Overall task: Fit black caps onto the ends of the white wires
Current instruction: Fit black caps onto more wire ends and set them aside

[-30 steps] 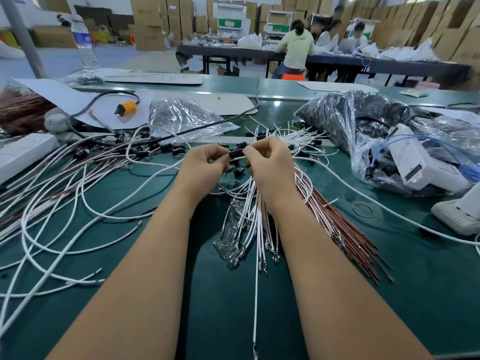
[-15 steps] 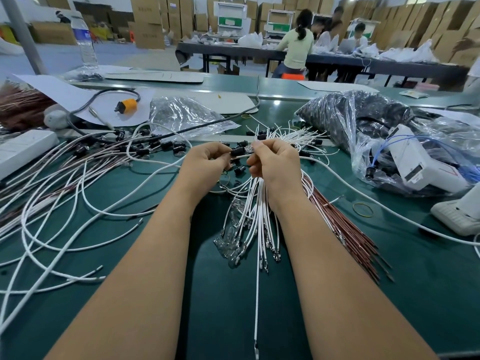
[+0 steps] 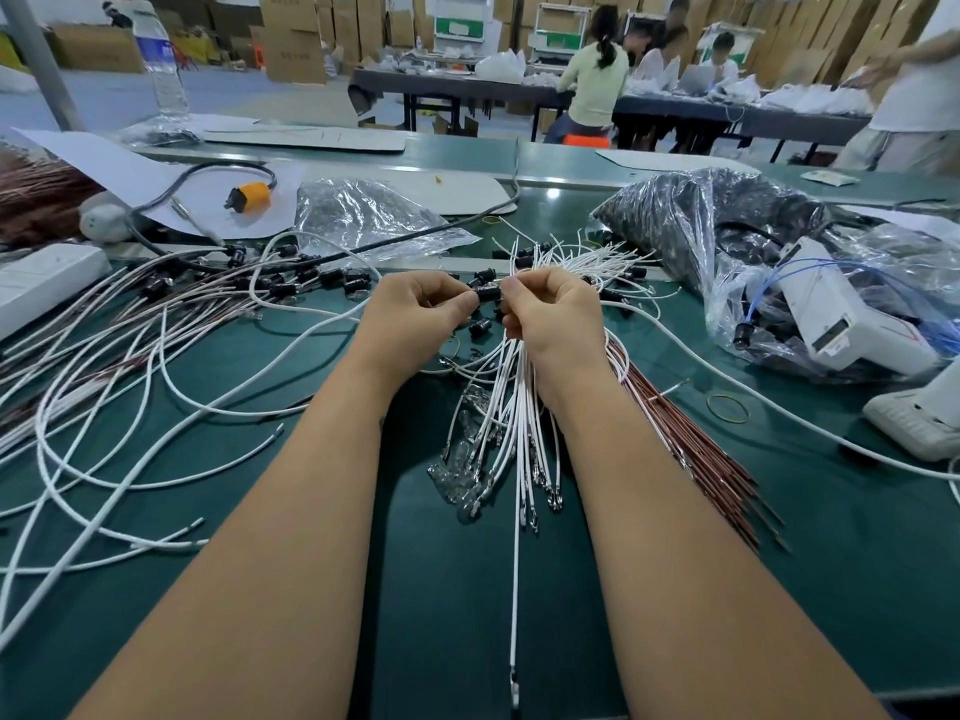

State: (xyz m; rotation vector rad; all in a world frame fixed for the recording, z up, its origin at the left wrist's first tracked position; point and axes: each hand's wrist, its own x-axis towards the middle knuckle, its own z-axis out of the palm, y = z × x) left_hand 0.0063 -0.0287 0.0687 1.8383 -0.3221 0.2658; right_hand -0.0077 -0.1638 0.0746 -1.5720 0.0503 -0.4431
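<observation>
Left hand (image 3: pixel 415 314): fingers curled, pinching the black cap (image 3: pixel 487 293) from its left side.
Capped wires (image 3: pixel 171 324): looped and spread over the green table (image 3: pixel 857 537), well to the left of the black cap, their capped ends toward the far side.
Black cap: held above the table between both hands' fingertips.
Right hand (image 3: pixel 553 319): fingers curled, pinching the cap's right side; whether a wire end is in this grip cannot be told.
White wires (image 3: pixel 511 423): bundle fanning out below the cap, passing under the right hand.
Brown wires (image 3: pixel 696 449): lying right of the white bundle.
Plastic bag (image 3: pixel 727 241): well right of the cap, holding dark parts.
</observation>
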